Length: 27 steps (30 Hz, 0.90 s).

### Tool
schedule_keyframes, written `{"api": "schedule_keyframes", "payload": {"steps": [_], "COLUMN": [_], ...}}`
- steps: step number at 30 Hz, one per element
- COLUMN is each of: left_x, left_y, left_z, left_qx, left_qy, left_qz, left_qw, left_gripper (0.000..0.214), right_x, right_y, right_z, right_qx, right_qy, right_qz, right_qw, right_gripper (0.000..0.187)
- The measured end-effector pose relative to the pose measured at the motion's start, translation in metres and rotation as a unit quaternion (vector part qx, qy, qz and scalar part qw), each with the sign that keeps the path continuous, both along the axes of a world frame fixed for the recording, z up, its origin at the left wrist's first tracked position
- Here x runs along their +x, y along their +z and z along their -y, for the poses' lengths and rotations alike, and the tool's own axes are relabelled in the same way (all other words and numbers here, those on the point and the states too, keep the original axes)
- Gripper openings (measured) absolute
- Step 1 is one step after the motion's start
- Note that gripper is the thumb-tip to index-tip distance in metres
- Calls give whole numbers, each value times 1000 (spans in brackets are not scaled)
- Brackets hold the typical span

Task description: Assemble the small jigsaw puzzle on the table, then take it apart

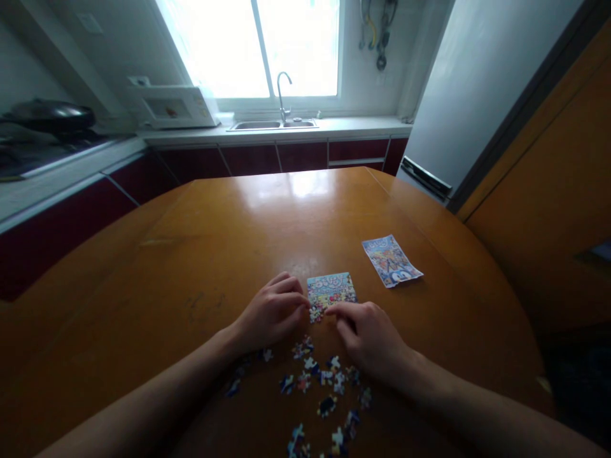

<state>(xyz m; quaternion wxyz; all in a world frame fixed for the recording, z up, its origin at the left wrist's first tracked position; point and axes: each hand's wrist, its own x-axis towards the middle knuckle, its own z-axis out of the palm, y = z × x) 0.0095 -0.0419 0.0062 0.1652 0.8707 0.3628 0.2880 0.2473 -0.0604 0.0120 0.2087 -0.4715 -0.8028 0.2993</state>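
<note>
A partly assembled jigsaw puzzle (pixel 331 288) lies flat on the wooden table, its upper part joined and its lower edge uneven. My left hand (pixel 274 308) rests at its left side, thumb and index fingertips close together against the edge; whether a piece is between them is hidden. From the lower right, my right hand (pixel 372 334) reaches in with the index finger stretched onto the puzzle's bottom edge and the thumb apart below it. Loose puzzle pieces (pixel 326 376) lie scattered between my forearms, several of them overlapping. More pieces (pixel 233 387) sit in shadow beside my left forearm.
A printed picture sheet (pixel 392 261) lies on the table (pixel 229 235) to the puzzle's upper right. Beyond the table are a counter with a sink (pixel 255 126) and faucet, a microwave (pixel 174 107), a covered pan (pixel 52 116) and a refrigerator (pixel 482 83).
</note>
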Motion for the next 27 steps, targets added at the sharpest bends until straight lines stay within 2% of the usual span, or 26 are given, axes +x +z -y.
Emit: {"api": "schedule_keyframes", "payload": {"steps": [3,11,27], "left_x": [-1,-1,-1], "left_y": [-1,3,0], "left_z": [0,1,-2], "left_qx": [-2,-14,-25], "left_qy": [-5,-11,-12], "left_qz": [1,-1,6], "left_qw": [1000,1000,1000], "left_gripper": [19,22,20], "right_x": [0,-2,-2], "right_y": [-1,-4,-2], "right_z": [0,5,4], "right_qx": [-4,-28,-32], "right_qy": [-21,-11,13], "right_qz": [-1,34,22], "right_qw": [1000,999,999], "right_gripper": [30,28,26]}}
